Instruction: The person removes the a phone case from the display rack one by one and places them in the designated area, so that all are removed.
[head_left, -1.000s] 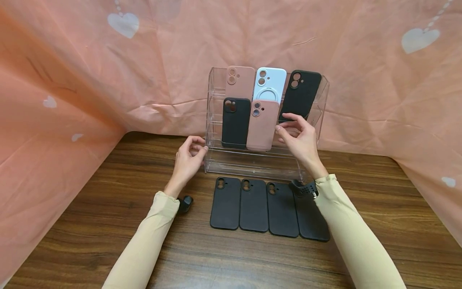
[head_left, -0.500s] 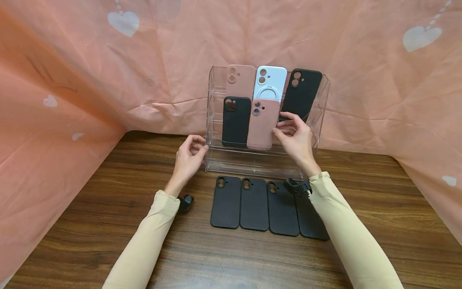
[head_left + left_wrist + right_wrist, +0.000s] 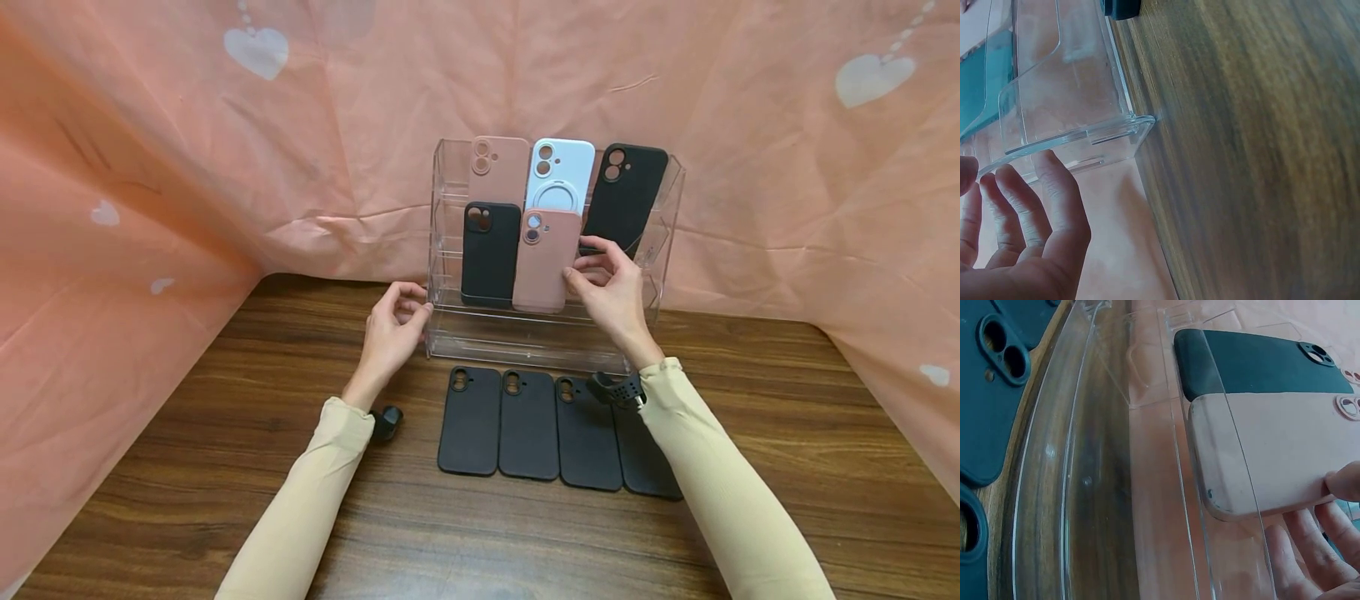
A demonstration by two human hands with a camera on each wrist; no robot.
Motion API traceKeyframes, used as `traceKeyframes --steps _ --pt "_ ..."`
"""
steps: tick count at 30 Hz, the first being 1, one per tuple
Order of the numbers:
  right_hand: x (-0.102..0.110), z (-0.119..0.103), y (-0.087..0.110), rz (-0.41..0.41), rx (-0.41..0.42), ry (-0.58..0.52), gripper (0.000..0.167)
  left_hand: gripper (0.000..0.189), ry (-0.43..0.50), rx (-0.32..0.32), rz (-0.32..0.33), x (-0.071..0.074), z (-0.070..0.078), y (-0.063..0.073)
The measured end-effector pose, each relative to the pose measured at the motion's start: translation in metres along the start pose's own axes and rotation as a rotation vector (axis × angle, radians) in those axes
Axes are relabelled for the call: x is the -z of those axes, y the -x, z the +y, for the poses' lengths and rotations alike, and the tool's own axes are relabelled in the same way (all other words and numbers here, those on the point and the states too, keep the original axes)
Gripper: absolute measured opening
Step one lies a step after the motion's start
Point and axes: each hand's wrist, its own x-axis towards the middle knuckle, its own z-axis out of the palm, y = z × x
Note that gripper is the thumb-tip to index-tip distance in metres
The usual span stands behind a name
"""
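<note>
A clear acrylic rack (image 3: 517,346) stands at the back of the table, holding phone cases in two tiers. In its lower visible tier, a black phone case (image 3: 490,262) leans beside a pink phone case (image 3: 546,267). My right hand (image 3: 618,300) pinches the pink case's right edge, thumb (image 3: 1344,482) on its face and fingers behind. The case's bottom end sits behind the rack's clear front lip. My left hand (image 3: 392,327) pinches the rack's left side panel (image 3: 1054,140) by its edge.
Behind stand another pink case (image 3: 501,171), a white case (image 3: 562,167) with a ring, and a tilted black case (image 3: 628,196). Several black cases (image 3: 468,425) lie in a row before the rack, the rightmost partly under my right forearm. Pink cloth (image 3: 360,150) hangs behind.
My right hand has shifted slightly left, bringing its thumb from beside the pink case onto its face. The left hand and the other cases stay put.
</note>
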Motion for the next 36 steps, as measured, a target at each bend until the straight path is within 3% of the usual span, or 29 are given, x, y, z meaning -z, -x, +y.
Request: traceKeyframes --steps 9,14,21,30,36 --pt "0.002 0.032 -0.011 0.038 0.002 -0.107 0.05 0.02 0.004 -0.004 -0.001 0.0 0.001 0.001" --pt "0.004 0.029 -0.013 0.068 0.051 -0.144 0.044 0.02 0.001 -0.016 0.006 -0.001 0.0 0.0" --pt "0.012 0.016 -0.019 0.085 0.051 -0.297 0.045 0.02 0.006 -0.013 0.004 -0.001 -0.001 0.001" --pt "0.02 0.005 -0.017 0.062 -0.062 -0.536 0.049 0.021 -0.001 0.002 0.005 -0.001 0.0 0.002" --pt "0.026 0.004 -0.013 0.038 -0.072 -0.612 0.049 0.02 -0.002 -0.003 0.004 0.0 0.0 0.001"
